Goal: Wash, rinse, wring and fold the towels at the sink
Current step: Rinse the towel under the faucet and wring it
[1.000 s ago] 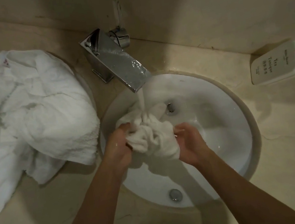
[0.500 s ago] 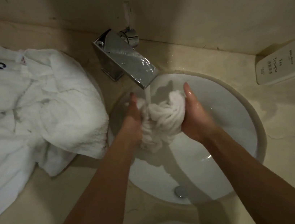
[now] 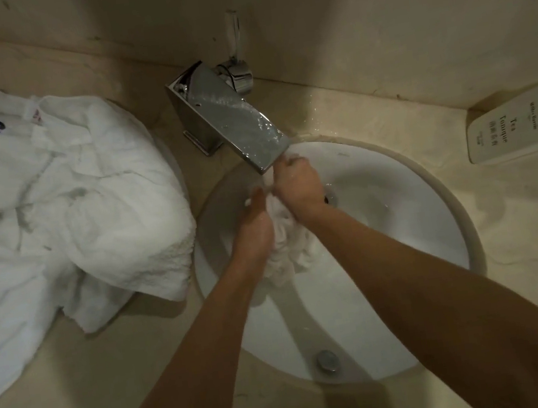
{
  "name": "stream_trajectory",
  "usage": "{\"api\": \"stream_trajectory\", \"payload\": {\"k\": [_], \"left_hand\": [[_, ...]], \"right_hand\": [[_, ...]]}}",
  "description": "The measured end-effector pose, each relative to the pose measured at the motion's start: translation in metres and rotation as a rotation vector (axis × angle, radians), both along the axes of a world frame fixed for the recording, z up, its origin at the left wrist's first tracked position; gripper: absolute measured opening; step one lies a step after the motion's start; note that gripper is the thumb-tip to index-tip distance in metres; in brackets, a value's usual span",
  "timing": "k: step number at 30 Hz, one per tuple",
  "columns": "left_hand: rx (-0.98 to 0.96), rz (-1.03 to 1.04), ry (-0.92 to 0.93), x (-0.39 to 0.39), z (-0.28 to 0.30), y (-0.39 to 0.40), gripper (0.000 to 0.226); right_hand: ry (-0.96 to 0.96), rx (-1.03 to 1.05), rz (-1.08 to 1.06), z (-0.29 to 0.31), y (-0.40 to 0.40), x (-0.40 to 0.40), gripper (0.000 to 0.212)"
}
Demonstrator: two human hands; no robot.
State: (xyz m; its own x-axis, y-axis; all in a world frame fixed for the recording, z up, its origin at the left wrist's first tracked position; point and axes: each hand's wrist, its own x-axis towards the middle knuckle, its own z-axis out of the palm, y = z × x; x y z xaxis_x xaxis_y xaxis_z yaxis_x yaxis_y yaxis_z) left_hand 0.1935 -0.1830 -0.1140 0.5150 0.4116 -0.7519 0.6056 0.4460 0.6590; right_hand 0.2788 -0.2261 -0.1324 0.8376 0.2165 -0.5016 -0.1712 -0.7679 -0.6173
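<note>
A small wet white towel (image 3: 290,252) is bunched up in the round white sink (image 3: 410,287), just under the spout of the chrome faucet (image 3: 231,119). My right hand (image 3: 300,187) grips the top of the towel right below the spout, its fingers curled round the cloth. My left hand (image 3: 256,223) presses the towel's left side with its fingers fairly straight. The lower part of the towel hangs between my wrists. The water stream is hidden behind my right hand.
A heap of white towels and a robe with a blue emblem (image 3: 53,206) lies on the counter left of the sink. A white soap bottle (image 3: 519,127) lies at the right against the wall. The overflow hole (image 3: 326,361) is at the basin's near side.
Both hands rose with the towel toward the spout. My right hand has moved over the top of the towel and curled round it; my left hand has slid lower on its side.
</note>
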Motion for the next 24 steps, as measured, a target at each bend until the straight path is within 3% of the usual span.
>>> {"api": "stream_trajectory", "payload": {"k": [3, 6, 9, 12, 13, 15, 18, 20, 24], "left_hand": [[0.106, -0.085, 0.103, 0.006, 0.000, 0.004, 0.037], [-0.182, 0.091, 0.074, -0.001, -0.006, 0.017, 0.028], [-0.537, 0.316, 0.020, -0.017, -0.006, 0.021, 0.041], [-0.741, 0.451, 0.002, -0.033, -0.014, 0.022, 0.037], [-0.798, 0.471, -0.012, -0.036, -0.017, 0.021, 0.042], [-0.862, 0.458, -0.026, -0.037, -0.022, 0.017, 0.040], [-0.766, 0.369, -0.090, -0.019, -0.018, 0.009, 0.022], [-0.527, 0.207, -0.055, -0.001, -0.019, 0.009, 0.034], [-0.092, -0.002, 0.033, 0.015, -0.016, 0.006, 0.037]], "right_hand": [[0.192, 0.194, 0.043, 0.005, -0.009, -0.007, 0.051], [0.537, 0.456, -0.259, 0.008, -0.047, -0.017, 0.040], [0.941, 0.762, -0.578, 0.005, -0.100, -0.025, 0.030], [1.056, 0.964, -0.743, -0.012, -0.133, -0.044, 0.088], [1.078, 1.005, -0.792, -0.017, -0.139, -0.049, 0.098], [1.057, 1.052, -0.775, -0.009, -0.136, -0.055, 0.093], [1.002, 1.063, -0.694, 0.008, -0.114, -0.055, 0.057], [0.902, 0.887, -0.526, 0.019, -0.092, -0.050, 0.040], [0.436, 0.300, -0.156, 0.031, -0.049, -0.032, 0.042]]}}
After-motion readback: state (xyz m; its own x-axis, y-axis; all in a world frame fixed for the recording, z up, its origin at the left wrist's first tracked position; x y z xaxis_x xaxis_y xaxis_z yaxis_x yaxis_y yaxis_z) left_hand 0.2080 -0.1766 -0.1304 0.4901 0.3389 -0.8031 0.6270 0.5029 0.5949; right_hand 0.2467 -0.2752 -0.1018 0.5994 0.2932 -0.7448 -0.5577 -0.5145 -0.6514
